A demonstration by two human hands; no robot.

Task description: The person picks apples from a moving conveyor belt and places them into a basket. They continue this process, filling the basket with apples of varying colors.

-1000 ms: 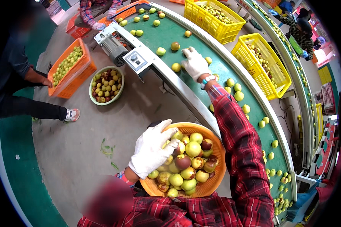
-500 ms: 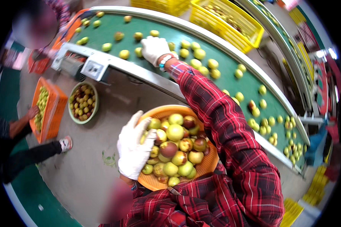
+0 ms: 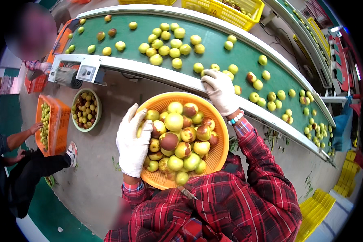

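Observation:
An orange plastic basket (image 3: 220, 155), heaped with yellow-green and brown-patched jujubes (image 3: 174, 122), is held in front of my body. My left hand (image 3: 134, 141), in a white glove, grips its left rim, with some fingers reaching in over the fruit. Just beyond the basket's upper right, my gloved right hand (image 3: 222, 91) is at the near rail of the green conveyor belt (image 3: 127, 50). Its fingers are curled together beside several jujubes on the belt; what is inside them is hidden. Loose jujubes (image 3: 164, 50) lie along the belt, a cluster of them left of that hand.
A metal rail (image 3: 149, 67) and motor housing (image 3: 68, 76) edge the belt's near side. A pale green tub (image 3: 97, 121) and an orange crate (image 3: 58, 129), both with fruit, stand left on the floor beside another person's hand (image 3: 36, 128). A yellow crate (image 3: 230, 18) stands beyond.
My right hand has drawn back from the middle of the belt to its near rail, further right. My left hand stays on the basket. Jujubes now sit clustered on the belt.

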